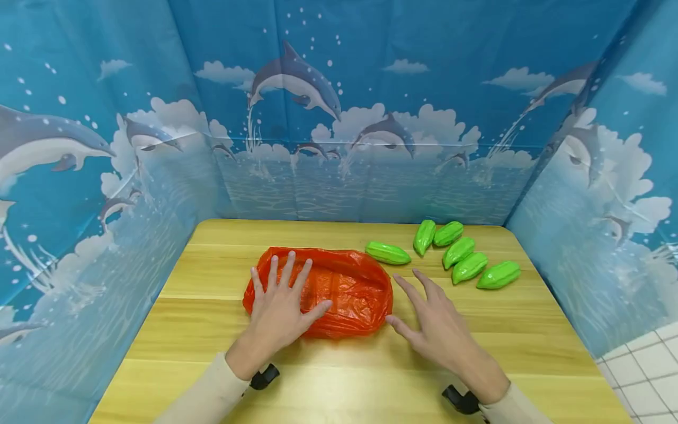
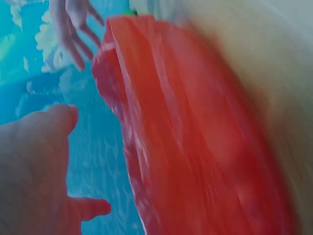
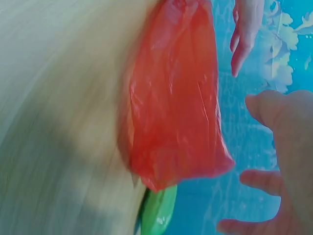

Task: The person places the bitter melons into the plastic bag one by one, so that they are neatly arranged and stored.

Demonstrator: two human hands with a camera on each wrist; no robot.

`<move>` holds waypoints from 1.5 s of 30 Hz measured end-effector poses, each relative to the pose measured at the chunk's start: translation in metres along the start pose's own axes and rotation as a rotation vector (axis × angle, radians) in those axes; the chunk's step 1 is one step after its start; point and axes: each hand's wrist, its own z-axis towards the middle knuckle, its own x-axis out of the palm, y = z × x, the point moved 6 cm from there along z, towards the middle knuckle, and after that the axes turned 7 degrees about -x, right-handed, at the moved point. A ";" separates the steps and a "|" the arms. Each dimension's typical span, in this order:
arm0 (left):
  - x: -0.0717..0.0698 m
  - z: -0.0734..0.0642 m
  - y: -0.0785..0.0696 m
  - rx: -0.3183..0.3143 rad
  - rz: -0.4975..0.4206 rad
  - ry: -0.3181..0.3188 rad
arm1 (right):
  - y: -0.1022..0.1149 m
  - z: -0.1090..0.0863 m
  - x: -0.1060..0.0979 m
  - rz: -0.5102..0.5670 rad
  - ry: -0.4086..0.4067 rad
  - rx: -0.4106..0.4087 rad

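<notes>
Your left hand [image 1: 281, 312] above the red plastic bag [image 1: 349, 294], your right hand [image 1: 439, 324] beside it

You have a pale wood-grain surface [image 1: 206, 324] in front of you, walled on three sides by a blue curtain [image 1: 349, 188] printed with dolphins and clouds; white tiles [image 1: 646, 383] show at lower right. The bag lies around the middle of the surface, its mouth facing up. Six green ridged fruits [image 1: 469, 268] lie beyond and to the right, one near the bag's far right corner.

Your left hand covers part of the bag, so you cannot tell whether its fingers touch the plastic. Both wrist views are blurred, and the right one cuts off a green fruit at its lower edge. Your sleeves [image 1: 212, 388] run out of the picture.

Both hands are palm down, fingers spread well apart, holding nothing; the right thumb points toward the bag's right end.
</notes>
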 end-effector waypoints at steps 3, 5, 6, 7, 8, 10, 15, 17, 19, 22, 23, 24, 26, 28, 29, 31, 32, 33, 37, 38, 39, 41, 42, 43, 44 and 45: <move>0.000 0.007 0.017 -0.039 0.007 0.020 | 0.004 0.005 0.009 0.038 0.052 -0.004; 0.000 0.012 0.028 -0.063 0.012 0.031 | 0.007 0.008 0.012 0.052 0.062 -0.018; -0.001 0.014 0.033 -0.074 0.013 0.036 | 0.007 0.010 0.014 0.055 0.062 -0.024; -0.001 0.016 0.038 -0.084 0.013 0.040 | 0.008 0.012 0.014 0.059 0.059 -0.032; -0.001 0.019 0.043 -0.094 0.012 0.041 | 0.008 0.013 0.015 0.062 0.056 -0.038; -0.001 0.023 0.053 -0.114 0.005 0.050 | 0.009 0.017 0.016 0.069 0.052 -0.052; 0.001 0.026 0.071 -0.158 -0.038 0.074 | 0.009 0.022 0.019 0.086 0.068 -0.084; 0.001 0.026 0.075 -0.170 -0.059 0.072 | 0.009 0.024 0.020 0.094 0.077 -0.098; 0.000 0.025 0.077 -0.174 -0.075 0.058 | 0.009 0.026 0.021 0.100 0.084 -0.109; -0.004 0.024 0.078 -0.168 -0.096 0.032 | 0.009 0.029 0.022 0.102 0.090 -0.113; -0.005 0.023 0.078 -0.163 -0.101 0.025 | 0.008 0.030 0.022 0.100 0.094 -0.112; -0.007 0.022 0.078 -0.160 -0.108 0.019 | 0.007 0.030 0.023 0.101 0.097 -0.109; -0.008 0.020 0.079 -0.152 -0.123 0.008 | 0.005 0.031 0.023 0.100 0.104 -0.104; -0.009 0.018 0.080 -0.149 -0.141 0.005 | 0.004 0.032 0.024 0.104 0.108 -0.101; -0.010 0.017 0.081 -0.149 -0.150 0.004 | 0.003 0.032 0.024 0.109 0.109 -0.099; -0.009 0.015 0.083 -0.148 -0.168 0.002 | 0.001 0.031 0.023 0.120 0.106 -0.093; -0.009 0.015 0.083 -0.148 -0.173 0.003 | -0.001 0.031 0.023 0.123 0.102 -0.090; -0.009 0.015 0.084 -0.146 -0.176 0.004 | -0.002 0.031 0.022 0.129 0.096 -0.087; -0.009 0.014 0.087 -0.142 -0.179 0.013 | -0.010 0.033 0.016 0.143 0.080 -0.059; -0.008 0.015 0.087 -0.141 -0.180 0.017 | -0.012 0.034 0.013 0.145 0.077 -0.050; -0.008 0.015 0.088 -0.141 -0.179 0.020 | -0.015 0.036 0.010 0.150 0.074 -0.041; -0.008 0.016 0.089 -0.141 -0.181 0.026 | -0.023 0.040 0.005 0.171 0.072 -0.025; -0.008 0.016 0.090 -0.138 -0.181 0.028 | -0.028 0.043 0.002 0.184 0.072 -0.019; -0.009 0.017 0.090 -0.135 -0.181 0.029 | -0.033 0.046 -0.001 0.200 0.071 -0.013; -0.008 0.018 0.090 -0.131 -0.184 0.032 | -0.039 0.050 -0.004 0.211 0.068 -0.013; -0.009 0.018 0.090 -0.127 -0.184 0.032 | -0.044 0.055 -0.006 0.220 0.065 -0.015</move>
